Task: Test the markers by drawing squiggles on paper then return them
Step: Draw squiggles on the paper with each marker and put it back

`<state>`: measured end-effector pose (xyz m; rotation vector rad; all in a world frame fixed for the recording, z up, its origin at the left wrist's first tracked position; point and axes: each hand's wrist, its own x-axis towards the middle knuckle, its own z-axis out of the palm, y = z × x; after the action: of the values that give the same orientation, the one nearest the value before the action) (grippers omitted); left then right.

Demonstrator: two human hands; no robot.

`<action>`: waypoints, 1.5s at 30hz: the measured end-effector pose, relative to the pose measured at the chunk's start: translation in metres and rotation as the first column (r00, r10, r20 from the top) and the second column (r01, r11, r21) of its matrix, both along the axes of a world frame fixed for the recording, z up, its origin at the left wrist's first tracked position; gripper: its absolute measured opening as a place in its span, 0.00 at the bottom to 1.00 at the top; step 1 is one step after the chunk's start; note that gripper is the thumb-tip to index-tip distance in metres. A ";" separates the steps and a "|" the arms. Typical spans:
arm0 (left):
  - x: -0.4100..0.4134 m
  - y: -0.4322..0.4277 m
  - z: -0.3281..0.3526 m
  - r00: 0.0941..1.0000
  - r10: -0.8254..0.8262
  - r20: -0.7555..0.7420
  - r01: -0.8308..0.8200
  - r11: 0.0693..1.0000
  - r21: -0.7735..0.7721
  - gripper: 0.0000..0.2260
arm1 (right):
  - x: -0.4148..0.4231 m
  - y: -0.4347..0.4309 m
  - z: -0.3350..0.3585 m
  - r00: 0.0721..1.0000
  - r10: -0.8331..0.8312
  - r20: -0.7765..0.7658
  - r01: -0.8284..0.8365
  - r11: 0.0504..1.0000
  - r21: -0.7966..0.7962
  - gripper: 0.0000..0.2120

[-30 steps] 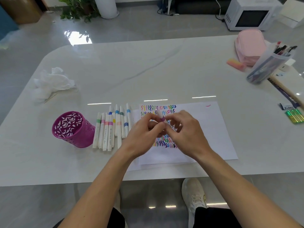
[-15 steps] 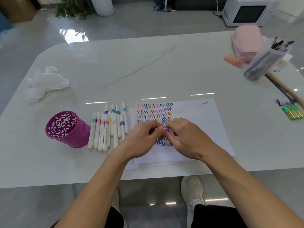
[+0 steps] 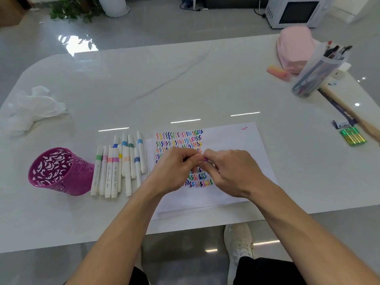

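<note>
The two hands meet over the paper (image 3: 236, 145), fingertips touching. The left hand (image 3: 174, 171) and the right hand (image 3: 232, 171) both have their fingers curled in, pinching a marker (image 3: 205, 160) between them. Only a small purple bit of it shows where the thumbs come together; the rest is hidden inside the fingers, so I cannot tell whether the cap is on or off.

The sheet under the hands lies flat near the front edge of the white table (image 3: 164, 83) and carries rows of coloured squiggles (image 3: 178, 138) on its left half, partly covered by the hands.

Just left of the paper, a row of white markers (image 3: 115, 167) with coloured bands lies side by side on the table. Beside those, further left, stands a purple cut-out cup (image 3: 59, 171), tilted in this view.

A crumpled white tissue (image 3: 30, 108) sits at the far left. At the far right corner are a pink pouch (image 3: 294, 48) and a clear holder of pens (image 3: 316, 73).
</note>
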<state>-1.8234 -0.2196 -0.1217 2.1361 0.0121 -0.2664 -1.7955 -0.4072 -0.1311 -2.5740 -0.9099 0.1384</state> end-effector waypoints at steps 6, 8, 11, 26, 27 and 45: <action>0.006 -0.006 0.001 1.000 0.019 0.012 -0.018 0.999 -0.046 0.11 | 0.010 -0.008 -0.005 0.999 0.004 0.052 -0.006 0.999 0.033 0.12; 0.007 -0.006 -0.001 1.000 0.016 0.021 -0.015 0.999 -0.039 0.11 | 0.011 -0.009 -0.008 0.998 -0.001 0.059 -0.001 0.999 0.033 0.11; 0.008 -0.005 -0.002 0.998 0.043 0.037 -0.041 0.998 -0.038 0.09 | 0.014 -0.012 -0.008 0.998 -0.051 0.046 0.049 0.998 0.038 0.13; 0.007 0.003 -0.030 0.965 -0.068 0.255 -0.034 0.925 0.378 0.08 | 0.031 -0.025 -0.009 0.783 -0.099 -0.614 0.483 0.720 0.499 0.13; 0.006 0.003 -0.032 0.961 -0.100 0.258 -0.014 0.913 0.408 0.07 | 0.032 -0.024 -0.010 0.736 -0.055 -0.675 0.526 0.674 0.519 0.15; 0.004 0.010 -0.033 0.967 -0.125 0.223 0.022 0.910 0.414 0.09 | 0.046 0.010 -0.028 0.775 -0.203 -0.599 0.603 0.522 0.603 0.08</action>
<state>-1.8198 -0.2101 -0.1551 2.5802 -0.1720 -0.0397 -1.7496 -0.3976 -0.1587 -1.7140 -0.0598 0.1609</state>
